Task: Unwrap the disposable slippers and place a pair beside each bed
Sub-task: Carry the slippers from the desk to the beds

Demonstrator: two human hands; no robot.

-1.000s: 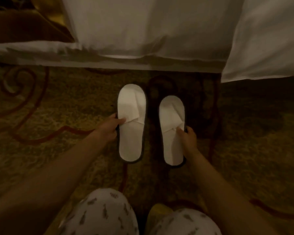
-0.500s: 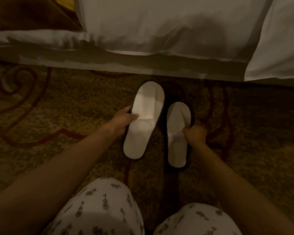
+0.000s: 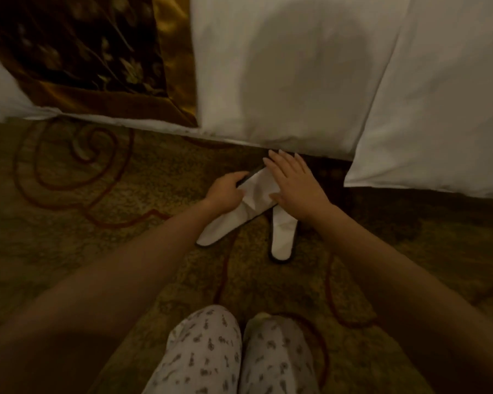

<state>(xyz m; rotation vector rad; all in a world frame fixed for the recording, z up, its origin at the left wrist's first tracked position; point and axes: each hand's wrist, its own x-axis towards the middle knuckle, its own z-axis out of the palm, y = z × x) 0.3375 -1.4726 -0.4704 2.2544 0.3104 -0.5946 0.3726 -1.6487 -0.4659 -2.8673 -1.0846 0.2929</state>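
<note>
Two white disposable slippers with dark soles lie on the patterned carpet just in front of the bed's white sheet (image 3: 282, 81). The left slipper (image 3: 234, 211) is tilted, its toe leaning right over the other one. My left hand (image 3: 225, 191) grips its left edge near the strap. The right slipper (image 3: 282, 237) points at the bed, and only its heel half shows. My right hand (image 3: 293, 189) lies flat with fingers spread over the toes of both slippers, its fingertips at the hem of the sheet.
A brown and gold bed runner (image 3: 97, 61) hangs over the bed at the left. A white duvet corner (image 3: 439, 109) drops low at the right. The carpet (image 3: 69, 194) has red scroll lines. My knees (image 3: 228, 354) in printed trousers are at the bottom.
The left slipper has swung further right so that its toe crosses the right one. My right hand has let go of the right slipper's side and now lies flat on both toes. View moved closer to the bed.
</note>
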